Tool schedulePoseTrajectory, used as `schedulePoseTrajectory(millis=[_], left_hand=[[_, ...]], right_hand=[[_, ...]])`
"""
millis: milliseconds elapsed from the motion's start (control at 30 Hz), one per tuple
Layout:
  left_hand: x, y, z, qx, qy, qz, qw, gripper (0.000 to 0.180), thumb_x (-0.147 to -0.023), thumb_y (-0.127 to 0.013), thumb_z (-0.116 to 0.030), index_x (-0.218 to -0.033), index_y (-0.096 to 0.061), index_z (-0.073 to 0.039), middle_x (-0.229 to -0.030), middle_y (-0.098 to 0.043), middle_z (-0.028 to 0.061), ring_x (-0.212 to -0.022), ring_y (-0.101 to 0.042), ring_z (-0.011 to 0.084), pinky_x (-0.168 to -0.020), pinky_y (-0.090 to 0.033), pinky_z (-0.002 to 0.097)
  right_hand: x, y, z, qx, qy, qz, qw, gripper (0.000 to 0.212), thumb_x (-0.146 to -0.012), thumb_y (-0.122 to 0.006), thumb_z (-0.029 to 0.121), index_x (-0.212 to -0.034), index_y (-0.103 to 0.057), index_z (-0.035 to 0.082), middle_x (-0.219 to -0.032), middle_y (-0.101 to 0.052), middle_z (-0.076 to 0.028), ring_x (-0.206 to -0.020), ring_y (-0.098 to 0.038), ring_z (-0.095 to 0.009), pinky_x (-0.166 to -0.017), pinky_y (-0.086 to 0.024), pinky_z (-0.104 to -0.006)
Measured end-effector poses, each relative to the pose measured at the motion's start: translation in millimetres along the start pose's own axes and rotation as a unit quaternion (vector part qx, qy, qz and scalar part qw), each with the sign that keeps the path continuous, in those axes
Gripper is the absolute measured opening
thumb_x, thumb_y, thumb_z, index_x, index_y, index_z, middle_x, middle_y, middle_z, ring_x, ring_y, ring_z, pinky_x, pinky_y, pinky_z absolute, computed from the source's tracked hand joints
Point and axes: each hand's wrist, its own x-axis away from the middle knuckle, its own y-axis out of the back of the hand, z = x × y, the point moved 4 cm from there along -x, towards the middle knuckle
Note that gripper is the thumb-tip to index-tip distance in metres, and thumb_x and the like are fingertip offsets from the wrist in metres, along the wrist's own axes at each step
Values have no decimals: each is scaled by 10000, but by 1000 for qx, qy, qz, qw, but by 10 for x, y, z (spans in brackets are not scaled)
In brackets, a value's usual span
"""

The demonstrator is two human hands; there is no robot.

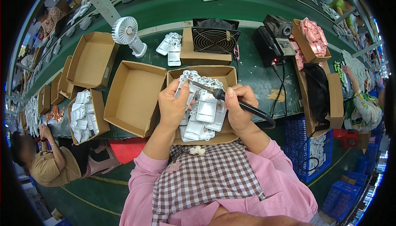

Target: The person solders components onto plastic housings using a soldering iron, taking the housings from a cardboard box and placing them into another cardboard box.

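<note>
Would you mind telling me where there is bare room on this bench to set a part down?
The open box left of the hands is bare inside. Green bench between the parts box and the black unit is free.

White plastic housing part: a flat, moulded piece with ribs and cut-outs, held tilted above the open cardboard box in the left hand. Soldering iron: a black handle with a slim metal tip, gripped pen-fashion in the right hand; the tip is pointed up and to the left and is laid against the held part. A black cord is seen trailing from the handle's rear end toward the right.
</note>
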Motion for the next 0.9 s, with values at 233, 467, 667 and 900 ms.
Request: schedulePoseTrajectory(millis=[233, 467, 667, 900], left_hand=[[10, -22, -6, -8, -13, -1, 1000, 199, -951, -545, -148, -1042, -651, -5, -722, -612, -1, -548, -563, 52, -458, -438, 191], [36, -16, 16, -4, -23, -4, 1000, 190, -956, -536, -132, -1045, -651, -9, -730, -614, -2, -537, -557, 48, -446, -432, 184], [13, 56, 58, -47, -106, -24, 993, 185, -931, -563, -122, -1028, -635, 18, -776, -639, 38, -696, -619, 134, -601, -489, 280], [442, 123, -393, -559, -367, -138, 731, 344, -871, -606, -162, -1168, -541, -1, -995, -608, 184, -803, -612, 357, -680, -495, 422]], right_hand=[[-8, -3, -12, 8, -7, 3, 1000, 179, -882, -644, 59, -764, -513, 30, -670, -569, -29, -576, -461, -56, -519, -375, -228], [3, -10, 5, 17, -3, 16, 1000, 169, -894, -607, 39, -771, -491, 35, -667, -553, -37, -554, -463, -63, -517, -379, -221], [43, 21, 34, -58, 23, -30, 998, 149, -900, -596, 28, -801, -485, 37, -702, -556, -51, -568, -473, -63, -524, -385, -213], [-20, 61, -2, -65, 44, -32, 996, 139, -917, -558, 85, -824, -459, 55, -703, -529, -61, -543, -459, -81, -510, -392, -215]])
